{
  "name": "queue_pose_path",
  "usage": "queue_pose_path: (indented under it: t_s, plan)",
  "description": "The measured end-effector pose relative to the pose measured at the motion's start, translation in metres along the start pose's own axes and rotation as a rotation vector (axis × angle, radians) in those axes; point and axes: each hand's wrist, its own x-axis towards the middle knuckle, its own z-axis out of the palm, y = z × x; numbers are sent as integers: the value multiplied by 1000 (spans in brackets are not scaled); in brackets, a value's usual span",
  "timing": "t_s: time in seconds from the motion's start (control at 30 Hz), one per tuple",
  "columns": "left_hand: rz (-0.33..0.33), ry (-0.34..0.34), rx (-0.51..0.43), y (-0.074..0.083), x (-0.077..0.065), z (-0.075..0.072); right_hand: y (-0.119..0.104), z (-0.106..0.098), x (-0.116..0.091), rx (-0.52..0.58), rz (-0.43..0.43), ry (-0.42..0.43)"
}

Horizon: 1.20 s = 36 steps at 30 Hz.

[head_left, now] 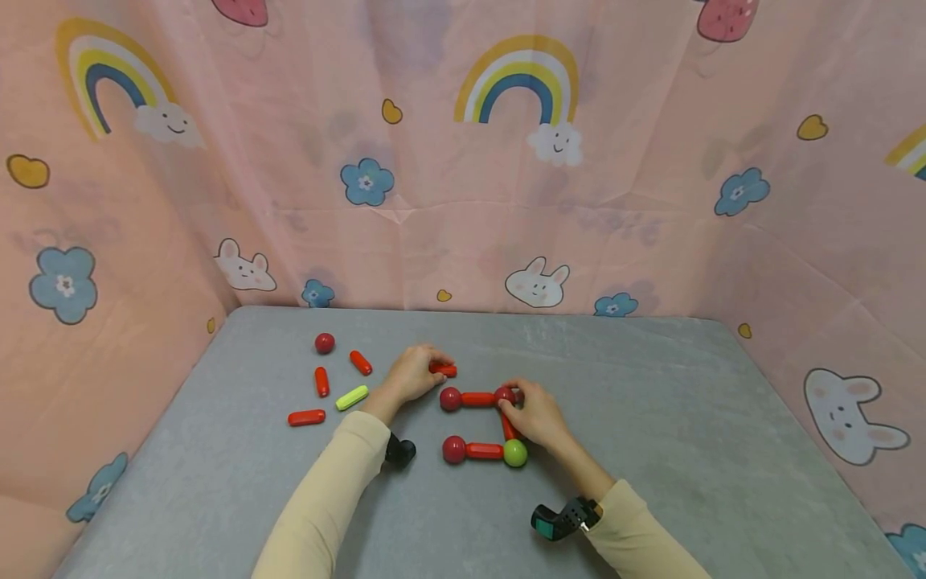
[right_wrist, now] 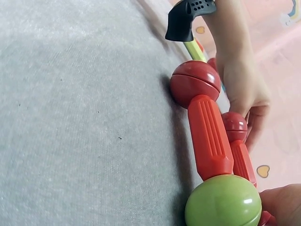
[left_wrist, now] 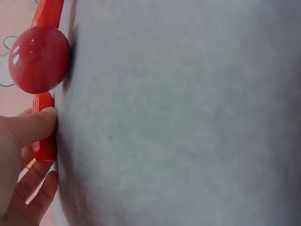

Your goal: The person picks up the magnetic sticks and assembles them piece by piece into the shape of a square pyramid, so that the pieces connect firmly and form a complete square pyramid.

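Observation:
My left hand (head_left: 412,374) pinches a short red rod (head_left: 444,371) between thumb and fingers, low over the table. In the left wrist view that rod (left_wrist: 44,148) lies just short of a red ball (left_wrist: 39,60). A U-shaped chain of balls and red rods sits to the right, its gap facing left. My right hand (head_left: 538,414) grips the red ball (head_left: 504,395) at its far right corner. A green ball (head_left: 515,453) forms the near right corner. Red balls cap the far end (head_left: 450,399) and the near end (head_left: 454,449).
On the left of the grey table (head_left: 651,386) lie several loose pieces: a red ball (head_left: 325,343), red rods (head_left: 307,417) and a yellow-green rod (head_left: 352,398). Black wrist cameras (head_left: 564,519) project beside both forearms. A patterned pink curtain (head_left: 434,241) hangs behind the table.

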Motion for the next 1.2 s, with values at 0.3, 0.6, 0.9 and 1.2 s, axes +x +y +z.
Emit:
queue_pose_path:
  t_s: [0.3,0.6,0.9,1.2]
  plan:
    - [-37,-32,5,4,-4,-4,-1,0,-1,0,6,-1]
    - [0,19,-20,1,-17,-9,0,2,0,-5,4,-5]
    - [-26,0,-27,0,-32,-17,0,2,1,-10,22,-3]
    - [-22,-35,-20,3,-50,-21,-1,1,0,-10,29,-4]
